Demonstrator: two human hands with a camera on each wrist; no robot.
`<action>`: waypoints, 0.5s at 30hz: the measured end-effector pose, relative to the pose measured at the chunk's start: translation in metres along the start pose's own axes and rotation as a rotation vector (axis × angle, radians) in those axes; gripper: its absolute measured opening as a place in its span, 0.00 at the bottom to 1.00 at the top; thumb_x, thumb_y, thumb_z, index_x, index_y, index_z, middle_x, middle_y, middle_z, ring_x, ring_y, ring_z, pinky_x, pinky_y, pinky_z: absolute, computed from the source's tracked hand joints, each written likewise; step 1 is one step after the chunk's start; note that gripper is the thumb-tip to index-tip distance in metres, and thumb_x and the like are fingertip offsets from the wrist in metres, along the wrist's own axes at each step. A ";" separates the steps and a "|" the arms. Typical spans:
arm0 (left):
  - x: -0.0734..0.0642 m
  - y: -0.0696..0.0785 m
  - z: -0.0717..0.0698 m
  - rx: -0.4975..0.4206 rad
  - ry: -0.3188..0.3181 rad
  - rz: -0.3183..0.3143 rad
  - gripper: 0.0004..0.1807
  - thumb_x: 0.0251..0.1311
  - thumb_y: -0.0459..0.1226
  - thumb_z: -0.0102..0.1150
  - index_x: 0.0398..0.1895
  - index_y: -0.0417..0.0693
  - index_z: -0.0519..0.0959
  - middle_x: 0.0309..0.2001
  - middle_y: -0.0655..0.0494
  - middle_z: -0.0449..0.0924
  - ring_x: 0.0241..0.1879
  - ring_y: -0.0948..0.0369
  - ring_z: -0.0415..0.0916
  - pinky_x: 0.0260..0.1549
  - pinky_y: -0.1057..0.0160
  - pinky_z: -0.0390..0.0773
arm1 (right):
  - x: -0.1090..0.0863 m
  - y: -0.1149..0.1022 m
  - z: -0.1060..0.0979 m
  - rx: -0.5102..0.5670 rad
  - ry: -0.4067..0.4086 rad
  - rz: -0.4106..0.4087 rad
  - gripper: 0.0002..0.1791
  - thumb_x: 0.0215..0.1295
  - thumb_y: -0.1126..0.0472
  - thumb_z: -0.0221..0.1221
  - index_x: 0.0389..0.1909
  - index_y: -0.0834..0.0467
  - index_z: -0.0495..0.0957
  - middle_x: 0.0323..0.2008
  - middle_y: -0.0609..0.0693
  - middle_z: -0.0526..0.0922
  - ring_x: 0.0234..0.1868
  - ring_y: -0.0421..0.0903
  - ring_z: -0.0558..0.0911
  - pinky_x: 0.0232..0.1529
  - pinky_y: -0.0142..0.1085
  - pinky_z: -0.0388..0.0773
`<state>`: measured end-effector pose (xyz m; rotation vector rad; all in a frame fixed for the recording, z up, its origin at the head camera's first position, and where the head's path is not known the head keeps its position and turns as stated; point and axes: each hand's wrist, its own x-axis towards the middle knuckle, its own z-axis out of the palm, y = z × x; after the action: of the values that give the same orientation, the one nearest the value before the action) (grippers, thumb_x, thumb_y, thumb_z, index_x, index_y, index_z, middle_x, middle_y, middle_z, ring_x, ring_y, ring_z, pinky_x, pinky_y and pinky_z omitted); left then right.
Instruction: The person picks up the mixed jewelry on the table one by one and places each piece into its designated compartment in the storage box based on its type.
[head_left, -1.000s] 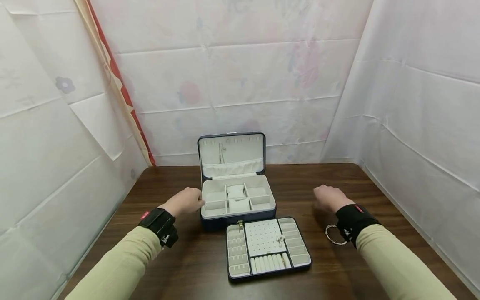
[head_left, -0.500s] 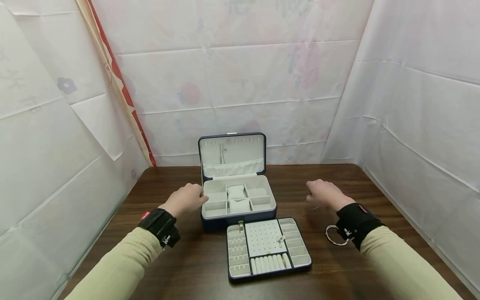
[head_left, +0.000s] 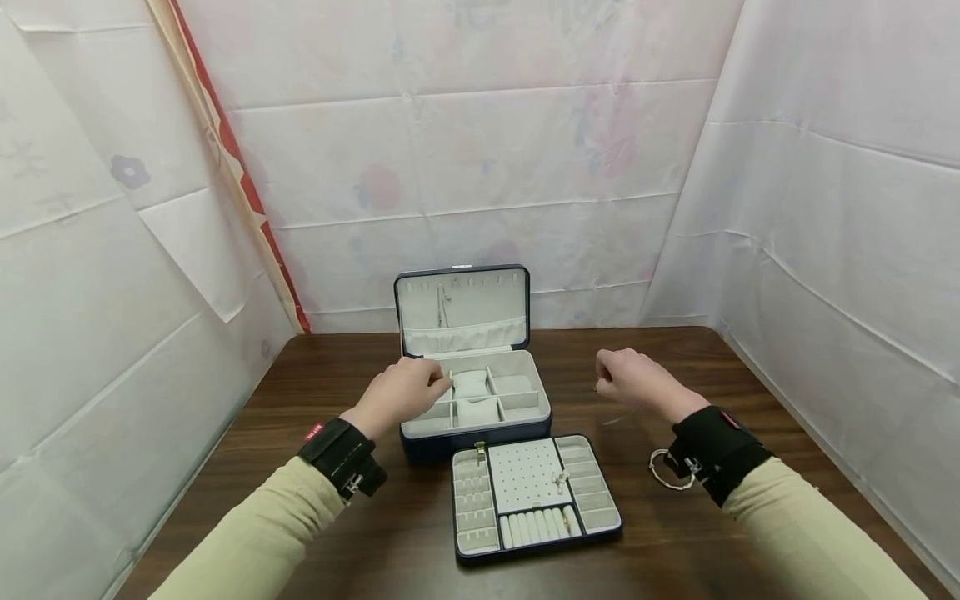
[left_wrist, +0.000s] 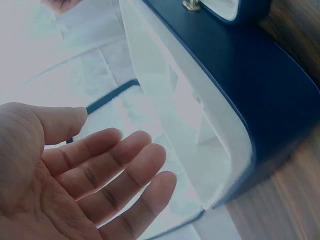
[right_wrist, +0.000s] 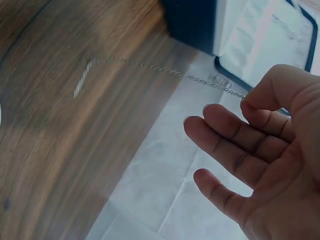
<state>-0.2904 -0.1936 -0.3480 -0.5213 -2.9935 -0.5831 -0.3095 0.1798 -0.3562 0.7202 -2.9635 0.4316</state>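
Note:
My right hand (head_left: 641,383) is raised over the table to the right of the jewelry box (head_left: 480,442). Its thumb and index finger pinch a thin silver chain (right_wrist: 165,69), with a slim bar-like piece at its far end; the other fingers are loosely spread in the right wrist view. My left hand (head_left: 401,390) hovers over the left compartments of the box, empty, its fingers relaxed in the left wrist view. The dark blue box stands with its lid (head_left: 463,304) up, and a fine silver necklace (head_left: 443,307) hangs inside the lid. Two white cushions (head_left: 472,384) fill the middle compartments.
In front of the box lies a removable jewelry tray (head_left: 517,471) with ring rolls, small compartments and a silver piece (head_left: 560,480) on its dotted panel. The dark wooden table (head_left: 360,533) is enclosed by white sheeting (head_left: 480,167). A looped cord (head_left: 670,469) hangs at my right wristband.
My left hand has moved right, from beside the box to over its compartments. My right hand has risen and moved left toward the box, with the chain.

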 end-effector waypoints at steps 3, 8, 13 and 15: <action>0.001 0.006 0.001 -0.014 0.011 0.025 0.14 0.74 0.45 0.56 0.29 0.52 0.80 0.22 0.60 0.71 0.20 0.62 0.67 0.20 0.64 0.65 | 0.000 -0.006 -0.003 0.027 0.030 -0.016 0.09 0.63 0.68 0.57 0.27 0.54 0.68 0.22 0.46 0.69 0.23 0.41 0.67 0.28 0.36 0.63; 0.000 0.017 0.004 -0.055 0.027 0.073 0.12 0.75 0.44 0.56 0.33 0.51 0.82 0.24 0.61 0.75 0.21 0.63 0.68 0.23 0.64 0.68 | -0.001 -0.015 -0.009 0.067 0.063 -0.036 0.09 0.65 0.68 0.57 0.28 0.54 0.69 0.23 0.46 0.69 0.23 0.41 0.67 0.28 0.36 0.64; 0.001 0.029 0.007 -0.101 0.025 0.100 0.11 0.74 0.44 0.57 0.40 0.50 0.85 0.32 0.62 0.81 0.27 0.63 0.73 0.28 0.63 0.75 | 0.000 -0.020 -0.014 0.115 0.075 -0.046 0.07 0.66 0.68 0.56 0.31 0.54 0.71 0.24 0.46 0.71 0.24 0.42 0.69 0.28 0.36 0.66; 0.002 0.033 0.008 -0.114 0.024 0.118 0.10 0.74 0.44 0.57 0.41 0.50 0.85 0.33 0.62 0.82 0.29 0.64 0.75 0.30 0.63 0.77 | 0.001 -0.022 -0.016 0.126 0.096 -0.061 0.07 0.66 0.68 0.56 0.31 0.54 0.72 0.24 0.46 0.72 0.24 0.42 0.69 0.28 0.36 0.67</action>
<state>-0.2812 -0.1610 -0.3430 -0.6880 -2.8949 -0.7478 -0.3001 0.1649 -0.3355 0.7756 -2.8374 0.6345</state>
